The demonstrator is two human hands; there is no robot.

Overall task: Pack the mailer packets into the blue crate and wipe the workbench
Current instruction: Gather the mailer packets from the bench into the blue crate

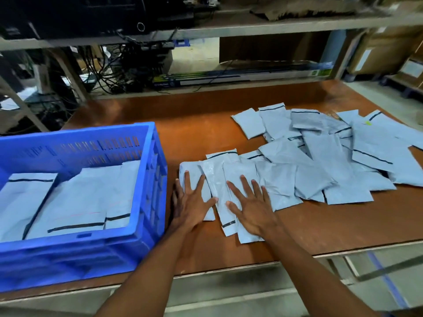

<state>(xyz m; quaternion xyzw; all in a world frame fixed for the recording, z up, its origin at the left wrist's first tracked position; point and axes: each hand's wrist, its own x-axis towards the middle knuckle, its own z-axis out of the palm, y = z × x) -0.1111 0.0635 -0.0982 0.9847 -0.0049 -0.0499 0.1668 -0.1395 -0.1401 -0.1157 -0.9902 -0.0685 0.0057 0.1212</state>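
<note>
A blue crate (pixel 146 239) stands at the left of the brown workbench (pixel 201 131), with several light grey-blue mailer packets (pixel 75 202) lying inside it. Many more mailer packets (pixel 325 161) are spread over the right half of the bench. My left hand (pixel 190 202) lies flat with straight, spread fingers on the leftmost packets of that spread. Right beside it, my right hand (pixel 249 207) presses flat on the neighbouring packets (pixel 217 179), fingers also spread. Neither hand grips anything.
A shelf rack (pixel 229 26) rises behind the bench, with tangled cables and dark equipment (pixel 128 62) at left and long flat boxes (pixel 240 75) lying along its lower level. Cardboard cartons (pixel 384 51) stand at the far right. The bench's front edge (pixel 343 253) runs just below my forearms.
</note>
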